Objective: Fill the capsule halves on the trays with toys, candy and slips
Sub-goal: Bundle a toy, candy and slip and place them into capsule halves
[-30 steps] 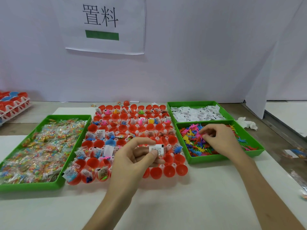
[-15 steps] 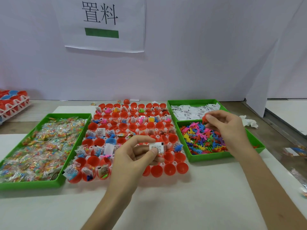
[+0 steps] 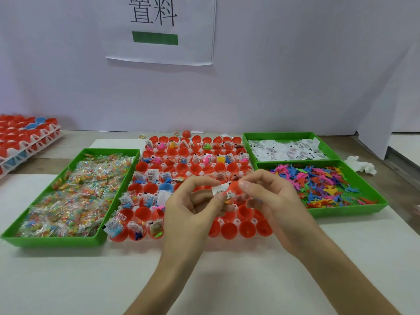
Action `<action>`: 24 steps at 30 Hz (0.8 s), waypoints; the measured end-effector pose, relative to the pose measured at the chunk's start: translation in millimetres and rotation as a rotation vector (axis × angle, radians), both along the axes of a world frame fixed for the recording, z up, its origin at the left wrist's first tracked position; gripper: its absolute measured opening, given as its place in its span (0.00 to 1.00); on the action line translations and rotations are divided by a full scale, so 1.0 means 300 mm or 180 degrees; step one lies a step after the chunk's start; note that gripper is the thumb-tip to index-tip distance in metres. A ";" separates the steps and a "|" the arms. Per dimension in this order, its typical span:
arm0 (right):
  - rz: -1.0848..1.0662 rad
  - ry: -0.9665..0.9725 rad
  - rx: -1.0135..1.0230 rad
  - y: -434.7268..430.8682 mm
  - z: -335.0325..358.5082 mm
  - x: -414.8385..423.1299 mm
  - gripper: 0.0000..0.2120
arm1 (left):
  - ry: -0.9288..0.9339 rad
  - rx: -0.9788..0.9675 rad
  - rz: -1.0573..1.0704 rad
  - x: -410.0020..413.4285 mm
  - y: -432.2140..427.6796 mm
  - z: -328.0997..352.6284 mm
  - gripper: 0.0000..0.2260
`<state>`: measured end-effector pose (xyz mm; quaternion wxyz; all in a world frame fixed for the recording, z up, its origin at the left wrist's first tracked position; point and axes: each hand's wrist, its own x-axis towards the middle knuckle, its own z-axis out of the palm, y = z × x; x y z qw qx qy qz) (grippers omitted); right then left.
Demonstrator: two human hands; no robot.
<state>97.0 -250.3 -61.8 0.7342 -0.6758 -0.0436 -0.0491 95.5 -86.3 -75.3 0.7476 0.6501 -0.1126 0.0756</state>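
Red plastic shows between the fingertips of the right hand (image 3: pixel 270 201), which pinches a small toy (image 3: pixel 235 187) against the white slip (image 3: pixel 223 191) pinched by the left hand (image 3: pixel 193 208). Both forearms converge above the tray of capsule halves (image 3: pixel 246 228), palms facing each other. The slip's long axis runs roughly level, left to right.

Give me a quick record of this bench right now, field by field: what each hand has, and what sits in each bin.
left hand: pinching a white slip above the capsule tray
right hand: pinching a small orange toy against the slip
capsule tray: red halves, many near ones unfilled
left bin: wrapped candy
far right bin: white slips
near right bin: mixed coloured toys
far left: stacked capsule trays
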 end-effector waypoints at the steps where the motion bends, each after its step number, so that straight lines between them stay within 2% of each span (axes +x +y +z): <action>1: -0.0001 0.0045 0.0112 0.010 -0.002 -0.003 0.06 | -0.0041 -0.0012 0.0009 -0.002 -0.002 0.000 0.07; 4: -0.0009 0.0055 0.0247 0.028 -0.013 -0.007 0.05 | -0.0128 -0.0055 0.0019 -0.008 -0.004 0.001 0.07; 10: -0.0190 -0.0386 0.0032 0.044 -0.017 -0.014 0.07 | -0.0174 -0.0122 -0.0021 -0.007 0.003 0.011 0.07; 14: -0.0250 -0.0350 -0.0056 0.046 -0.026 -0.012 0.04 | -0.0222 -0.0161 -0.0002 -0.012 -0.001 0.010 0.08; 19: -0.0076 -0.0125 -0.0257 0.033 -0.021 -0.003 0.04 | -0.0322 0.0002 -0.0026 -0.010 0.003 0.008 0.07; 24: -0.0214 -0.0351 -0.0459 0.017 -0.010 -0.002 0.08 | -0.0190 0.0278 -0.0260 -0.001 0.010 0.009 0.10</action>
